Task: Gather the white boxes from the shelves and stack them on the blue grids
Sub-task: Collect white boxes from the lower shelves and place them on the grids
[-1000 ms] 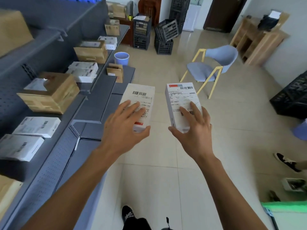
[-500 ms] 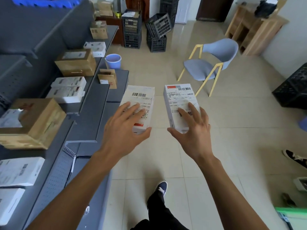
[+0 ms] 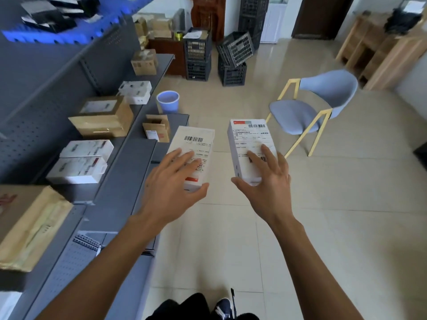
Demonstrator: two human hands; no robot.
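My left hand grips a flat white box with a barcode label, held over the edge of the grey shelf. Beside it, my right hand grips a second white labelled box above the tiled floor. Two more white boxes lie stacked on the shelf to the left, and another white box sits further back. A blue grid lies on top of the shelving at upper left with dark items on it.
Brown cardboard boxes stand along the shelf. A blue bucket stands on the floor by the shelf. Black crates stand ahead, a blue chair to the right, wooden furniture at far right.
I have walked forward along the shelf with both boxes held; the shelf boxes slid toward the lower left of the view and the blue grid came into sight at upper left.
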